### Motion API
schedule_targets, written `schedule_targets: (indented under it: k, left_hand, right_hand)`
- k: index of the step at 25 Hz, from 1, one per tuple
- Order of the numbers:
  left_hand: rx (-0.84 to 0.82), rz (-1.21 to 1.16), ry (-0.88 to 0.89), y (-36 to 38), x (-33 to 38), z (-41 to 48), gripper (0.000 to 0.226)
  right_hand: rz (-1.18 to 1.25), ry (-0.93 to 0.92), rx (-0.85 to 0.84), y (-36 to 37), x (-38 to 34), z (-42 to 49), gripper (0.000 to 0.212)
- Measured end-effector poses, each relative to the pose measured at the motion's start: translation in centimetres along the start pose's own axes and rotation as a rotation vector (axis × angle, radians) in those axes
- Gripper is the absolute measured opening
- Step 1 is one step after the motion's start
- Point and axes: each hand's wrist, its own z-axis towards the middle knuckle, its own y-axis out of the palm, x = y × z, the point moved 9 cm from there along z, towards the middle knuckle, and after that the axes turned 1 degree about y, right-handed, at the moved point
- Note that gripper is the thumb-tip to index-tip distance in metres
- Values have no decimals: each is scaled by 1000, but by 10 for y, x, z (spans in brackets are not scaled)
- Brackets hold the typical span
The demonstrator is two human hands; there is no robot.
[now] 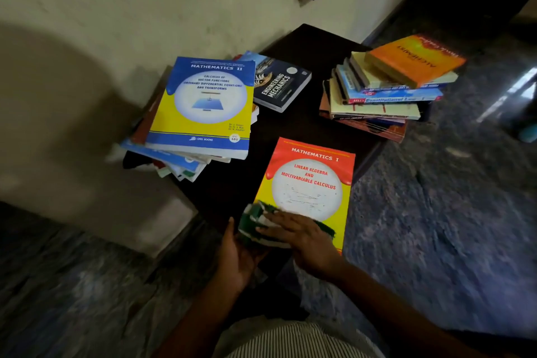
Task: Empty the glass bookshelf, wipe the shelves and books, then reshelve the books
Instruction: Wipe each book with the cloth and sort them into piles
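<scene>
A red and yellow book titled Mathematics I [311, 180] lies on a dark low table [308, 46]. My right hand [302, 237] presses a green and white cloth [255, 219] flat on the book's near corner with straight fingers. My left hand [236, 256] holds the book's near left edge from below, thumb up beside the cloth. A blue and yellow Mathematics II book [203, 104] tops a messy stack at the left. An Engineering Mechanics book [279, 86] lies behind it. The bookshelf is out of view.
A second pile of several books [383, 90] with an orange one on top sits at the table's right end. A pale wall [145, 3] runs behind the table. Dark speckled floor [436, 212] surrounds it. My striped clothing [290, 340] shows at the bottom.
</scene>
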Motion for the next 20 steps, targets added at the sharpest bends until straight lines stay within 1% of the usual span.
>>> schedule_targets:
  k: [1, 2, 3, 5, 6, 7, 8, 9, 11, 13, 17, 20]
  left_hand:
    - [9, 13, 1, -1, 0, 0, 47]
    - [27, 39, 1, -3, 0, 0, 46]
    - [38, 67, 2, -3, 1, -1, 44]
    - [35, 127, 21, -2, 2, -3, 37]
    - [35, 153, 36, -1, 3, -4, 30]
    - [35, 174, 51, 0, 3, -4, 24]
    - [37, 195, 64, 0, 4, -4, 19]
    - [36, 213, 72, 0, 4, -2, 15]
    - [34, 225, 90, -1, 5, 0, 13]
    - [25, 231, 101, -1, 4, 2, 14]
    - [58, 255, 90, -2, 3, 3, 9]
    - [105, 353, 131, 5, 4, -2, 14]
  right_hand:
    - [76, -45, 11, -14, 6, 2, 37]
    - [109, -34, 30, -28, 24, 7, 36]
    - [98, 53, 81, -44, 55, 14, 38]
    - [43, 335, 251, -77, 136, 21, 47]
    - [18, 472, 303, -87, 169, 20, 49]
    - [-3, 584, 301, -88, 193, 18, 51]
    - [-40, 632, 281, -83, 201, 17, 51]
    - [-96, 616, 285, -76, 199, 15, 48]
    - [-191, 515, 324, -65, 168, 4, 42]
    - [-205, 415, 312, -50, 128, -17, 45]
    - [-62, 324, 280, -13, 56, -67, 60]
    - [156, 260, 286, -6, 30, -89, 82]
